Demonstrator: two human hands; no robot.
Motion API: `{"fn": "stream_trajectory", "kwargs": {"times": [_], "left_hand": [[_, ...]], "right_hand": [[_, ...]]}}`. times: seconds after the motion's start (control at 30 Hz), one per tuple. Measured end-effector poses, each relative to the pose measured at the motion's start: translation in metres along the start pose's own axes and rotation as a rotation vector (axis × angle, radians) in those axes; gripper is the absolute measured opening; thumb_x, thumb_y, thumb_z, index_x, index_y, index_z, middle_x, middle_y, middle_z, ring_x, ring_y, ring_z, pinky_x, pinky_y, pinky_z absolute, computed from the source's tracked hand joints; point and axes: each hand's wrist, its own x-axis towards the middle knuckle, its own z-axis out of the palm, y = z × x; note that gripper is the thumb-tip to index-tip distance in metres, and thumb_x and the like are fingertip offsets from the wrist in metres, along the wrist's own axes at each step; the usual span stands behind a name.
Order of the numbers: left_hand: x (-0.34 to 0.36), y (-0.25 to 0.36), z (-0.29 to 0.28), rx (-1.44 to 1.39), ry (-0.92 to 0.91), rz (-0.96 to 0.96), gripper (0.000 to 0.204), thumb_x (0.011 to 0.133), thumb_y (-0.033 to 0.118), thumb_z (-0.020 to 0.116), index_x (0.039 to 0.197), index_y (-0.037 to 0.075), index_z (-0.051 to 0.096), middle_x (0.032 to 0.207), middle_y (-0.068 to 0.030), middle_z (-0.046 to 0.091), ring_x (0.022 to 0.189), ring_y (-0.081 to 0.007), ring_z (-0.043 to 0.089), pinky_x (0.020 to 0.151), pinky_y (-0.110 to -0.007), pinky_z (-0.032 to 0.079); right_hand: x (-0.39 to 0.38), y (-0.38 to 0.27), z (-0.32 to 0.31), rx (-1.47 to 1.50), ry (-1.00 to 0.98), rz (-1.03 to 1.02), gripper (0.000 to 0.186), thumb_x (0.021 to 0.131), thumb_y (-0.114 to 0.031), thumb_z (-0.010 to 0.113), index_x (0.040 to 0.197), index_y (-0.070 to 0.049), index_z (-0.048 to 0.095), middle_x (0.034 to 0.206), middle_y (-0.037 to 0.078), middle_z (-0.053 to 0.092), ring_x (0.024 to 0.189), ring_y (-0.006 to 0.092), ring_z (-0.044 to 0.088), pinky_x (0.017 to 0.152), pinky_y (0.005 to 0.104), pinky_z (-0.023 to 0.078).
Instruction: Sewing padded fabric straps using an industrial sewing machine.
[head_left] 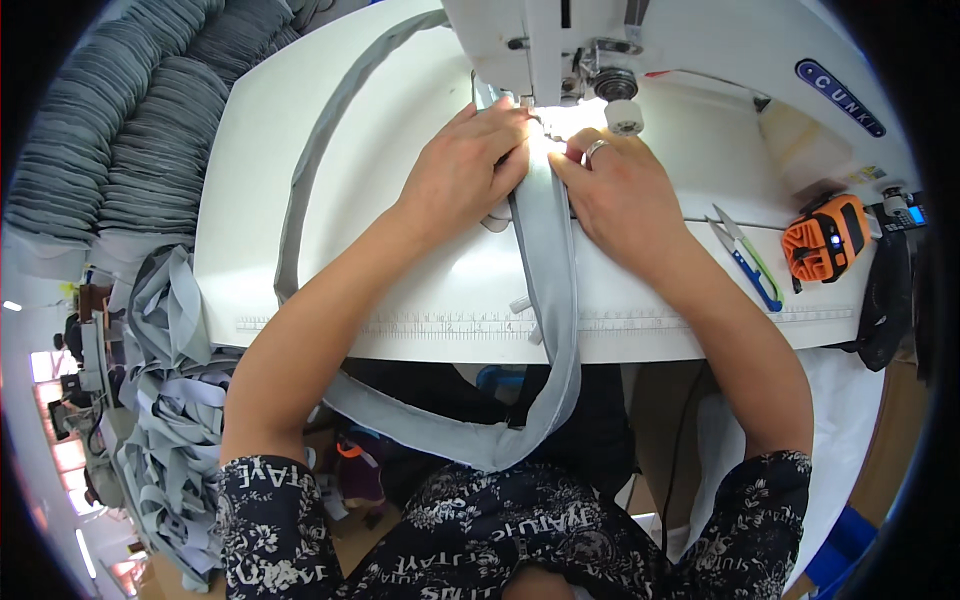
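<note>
A long grey fabric strip (548, 240) runs up to a white sewing machine (540, 60), under whose bright lamp both hands work. My left hand (465, 165) grips the strip's left edge beside the presser foot, fingers bent and pressed together. From the other side, my right hand (620, 190), with a ring on one finger, pinches the strip's right edge close to the foot. Glare and fingers hide the needle and the exact spot being held. The strip hangs over the table's front edge in a loop across my lap, and its other part curves around the left of the table.
Thread snips (745, 260) lie right of my right hand, beside an orange and black device (825, 240). A printed ruler (430, 327) follows the front edge of the white table (240, 200). Stacked grey fabric pieces (150, 140) and heaped grey strips (175, 430) stand at left.
</note>
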Motion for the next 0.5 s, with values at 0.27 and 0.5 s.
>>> {"fn": "stream_trajectory", "kwargs": {"times": [0.27, 0.5], "left_hand": [[0.0005, -0.001, 0.0042, -0.007, -0.017, -0.039, 0.025, 0.092, 0.019, 0.055, 0.107, 0.003, 0.067, 0.118, -0.01, 0.065, 0.122, -0.0295, 0.054, 0.107, -0.045, 0.039], [0.0011, -0.0008, 0.004, -0.024, -0.005, -0.077, 0.025, 0.092, 0.016, 0.056, 0.11, 0.001, 0.066, 0.118, -0.0159, 0.065, 0.115, -0.0331, 0.058, 0.098, -0.039, 0.046]], "right_hand": [[-0.0033, 0.0033, 0.0062, -0.002, 0.027, -0.002, 0.016, 0.078, -0.008, 0.061, 0.093, -0.006, 0.065, 0.096, 0.008, 0.064, 0.093, 0.0226, 0.06, 0.082, 0.0351, 0.047], [-0.0028, 0.0001, 0.0052, 0.003, 0.025, 0.016, 0.012, 0.078, -0.009, 0.06, 0.089, -0.006, 0.063, 0.095, 0.008, 0.065, 0.088, 0.0227, 0.06, 0.08, 0.0361, 0.047]]}}
